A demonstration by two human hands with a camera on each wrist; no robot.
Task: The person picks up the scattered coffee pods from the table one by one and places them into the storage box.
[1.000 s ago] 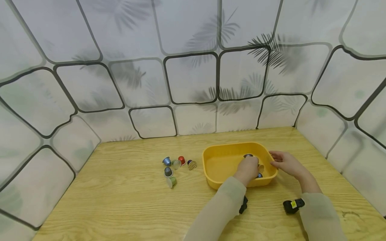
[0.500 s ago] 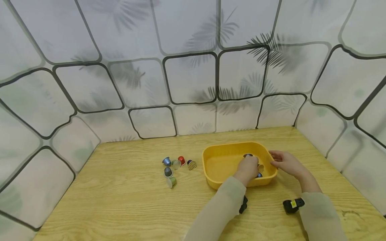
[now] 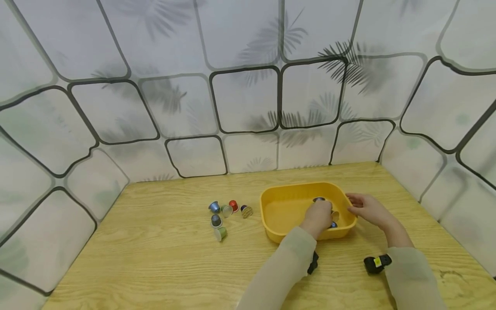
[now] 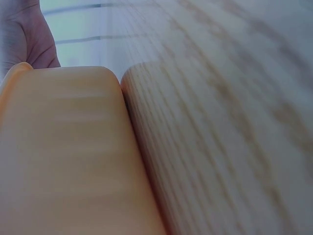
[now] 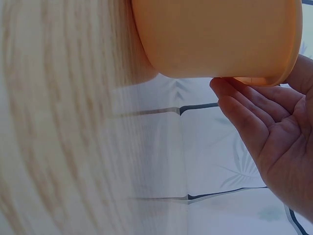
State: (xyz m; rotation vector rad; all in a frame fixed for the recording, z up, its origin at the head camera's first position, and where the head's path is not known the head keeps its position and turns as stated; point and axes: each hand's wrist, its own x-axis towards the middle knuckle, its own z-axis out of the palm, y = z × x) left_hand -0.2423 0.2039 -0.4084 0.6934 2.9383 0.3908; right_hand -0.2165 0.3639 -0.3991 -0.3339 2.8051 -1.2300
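The yellow plastic tray (image 3: 284, 236) stands on the table, and both hands are at its right half. My left hand (image 3: 318, 218) reaches down inside it with knuckles up; its fingertips are hidden, so I cannot tell what they hold. Coffee capsules lie around that hand: a dark one (image 3: 318, 199) behind it, a tan one (image 3: 335, 216) beside it, a blue one (image 3: 333, 225) in front. My right hand (image 3: 368, 209) pinches the tray's right rim, thumb over it and fingers outside. In the right wrist view, the fingers (image 5: 249, 115) extend along the outer wall.
Several coffee capsules lie loose left of the tray, among them a red one (image 3: 233, 206), a blue one (image 3: 214, 207), a dark grey one (image 3: 216, 221) and a green one (image 3: 220, 234). Patterned cloth walls (image 3: 248, 103) enclose the wooden table (image 3: 162, 258) at the back and sides.
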